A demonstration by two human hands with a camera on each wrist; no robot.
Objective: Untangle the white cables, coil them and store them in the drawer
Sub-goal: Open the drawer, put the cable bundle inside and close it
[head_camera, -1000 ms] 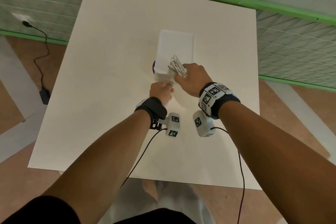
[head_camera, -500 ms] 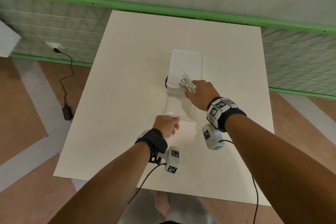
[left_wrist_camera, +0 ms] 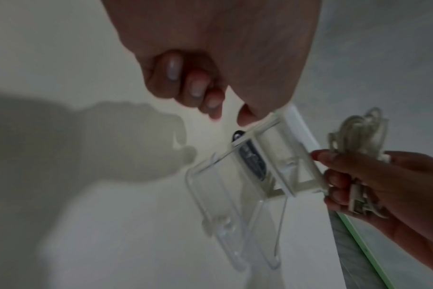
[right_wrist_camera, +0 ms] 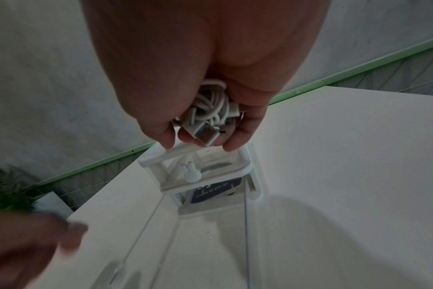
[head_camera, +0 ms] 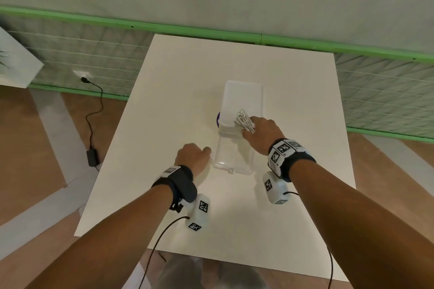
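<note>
Gripping the coiled white cables (head_camera: 244, 121), the right hand (head_camera: 263, 135) has its fingers and thumb curled round the bundle, with the loops sticking out past the knuckles on the far side and the flat plug ends (right_wrist_camera: 205, 135) poking out below the fingertips in the right wrist view. Directly under that grip sits the white drawer unit (head_camera: 243, 98), and the held bundle hangs just above its front edge; whether the fingertips touch the casing I cannot tell. Out from under the grip, toward the person, runs the clear drawer (head_camera: 233, 157), pulled open along the white table (head_camera: 164, 101), its small knob (head_camera: 231, 170) on the near end. Inside the casing below the grip a dark label (right_wrist_camera: 216, 189) shows through the clear plastic, and a small white peg-shaped piece (right_wrist_camera: 192, 173) shows just above it.

The left hand (head_camera: 192, 156) lies to the left of the open drawer, just beside its wall, well short of the cable grip. Its fingers (left_wrist_camera: 178, 76) are curled into the palm around nothing, the thumb tip close to the unit's corner in the left wrist view.
</note>
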